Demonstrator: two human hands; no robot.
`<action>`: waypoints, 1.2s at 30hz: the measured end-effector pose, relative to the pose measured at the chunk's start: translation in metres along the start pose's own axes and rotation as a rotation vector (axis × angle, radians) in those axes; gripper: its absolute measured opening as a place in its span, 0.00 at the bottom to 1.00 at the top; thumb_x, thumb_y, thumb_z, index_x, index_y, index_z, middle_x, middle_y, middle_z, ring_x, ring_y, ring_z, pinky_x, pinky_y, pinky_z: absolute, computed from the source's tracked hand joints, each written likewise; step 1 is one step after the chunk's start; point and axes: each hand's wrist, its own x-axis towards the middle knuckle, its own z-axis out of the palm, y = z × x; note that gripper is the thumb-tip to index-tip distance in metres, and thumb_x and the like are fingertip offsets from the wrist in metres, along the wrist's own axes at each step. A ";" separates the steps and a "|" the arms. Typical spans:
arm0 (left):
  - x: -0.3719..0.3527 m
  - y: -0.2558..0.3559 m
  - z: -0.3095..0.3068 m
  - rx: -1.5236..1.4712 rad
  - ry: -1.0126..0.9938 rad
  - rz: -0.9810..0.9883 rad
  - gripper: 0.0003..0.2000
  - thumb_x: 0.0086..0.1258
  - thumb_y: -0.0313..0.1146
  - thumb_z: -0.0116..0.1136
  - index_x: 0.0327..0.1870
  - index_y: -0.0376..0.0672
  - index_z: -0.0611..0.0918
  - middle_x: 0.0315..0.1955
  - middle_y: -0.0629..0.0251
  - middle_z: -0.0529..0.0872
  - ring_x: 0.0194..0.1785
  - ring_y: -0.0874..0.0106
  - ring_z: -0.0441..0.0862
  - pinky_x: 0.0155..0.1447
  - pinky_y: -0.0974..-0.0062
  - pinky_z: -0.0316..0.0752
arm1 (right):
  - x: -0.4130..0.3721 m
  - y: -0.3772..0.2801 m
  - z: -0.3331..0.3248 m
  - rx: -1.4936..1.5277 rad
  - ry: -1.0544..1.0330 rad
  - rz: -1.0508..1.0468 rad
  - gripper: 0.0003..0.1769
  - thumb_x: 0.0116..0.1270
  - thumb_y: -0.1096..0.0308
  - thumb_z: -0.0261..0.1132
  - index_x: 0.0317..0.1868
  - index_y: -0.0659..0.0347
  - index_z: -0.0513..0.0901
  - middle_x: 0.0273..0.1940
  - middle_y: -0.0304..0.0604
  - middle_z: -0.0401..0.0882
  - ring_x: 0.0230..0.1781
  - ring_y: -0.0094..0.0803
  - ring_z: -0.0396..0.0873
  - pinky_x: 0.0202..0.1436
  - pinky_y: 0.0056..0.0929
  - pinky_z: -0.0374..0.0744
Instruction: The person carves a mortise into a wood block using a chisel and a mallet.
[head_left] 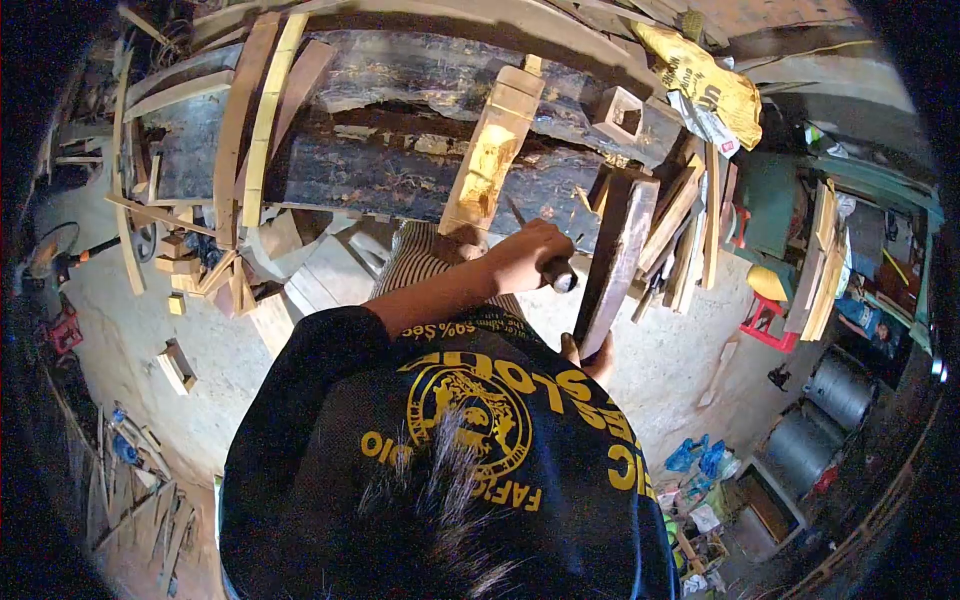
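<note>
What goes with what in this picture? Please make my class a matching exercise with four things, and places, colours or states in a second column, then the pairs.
Column one:
1. Left hand
2. Sack
3. Right hand
4. Bags

Column two:
A. Holding the lower end of a board
B. Blue, at the lower right
C. Gripping a tool
D. Yellow, at the upper right

Pairs: 1-C, 2-D, 3-A, 4-B

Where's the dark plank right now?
Head view, right of centre: the dark plank has its near end in the right hand, just right of the left hand and its tool handle.
</note>
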 end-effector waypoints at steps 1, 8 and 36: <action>-0.001 -0.003 0.002 -0.029 0.027 -0.037 0.10 0.43 0.26 0.58 0.29 0.41 0.75 0.24 0.59 0.75 0.33 0.54 0.74 0.39 0.61 0.67 | 0.002 -0.001 -0.003 0.008 -0.039 0.079 0.27 0.50 0.70 0.71 0.50 0.68 0.70 0.35 0.44 0.78 0.36 0.27 0.75 0.43 0.24 0.72; -0.006 -0.009 0.000 0.009 0.011 -0.024 0.11 0.47 0.28 0.61 0.32 0.44 0.72 0.25 0.62 0.76 0.35 0.58 0.76 0.44 0.63 0.66 | 0.003 0.005 -0.008 0.232 -0.209 0.103 0.29 0.49 0.74 0.70 0.52 0.66 0.69 0.37 0.44 0.78 0.36 0.30 0.75 0.44 0.28 0.73; 0.000 -0.016 0.005 0.017 -0.166 -0.009 0.09 0.53 0.34 0.57 0.33 0.44 0.74 0.26 0.60 0.76 0.36 0.60 0.76 0.45 0.63 0.67 | -0.002 -0.054 -0.019 -0.481 -0.241 -0.186 0.36 0.52 0.60 0.70 0.58 0.60 0.62 0.36 0.59 0.80 0.37 0.45 0.81 0.42 0.34 0.76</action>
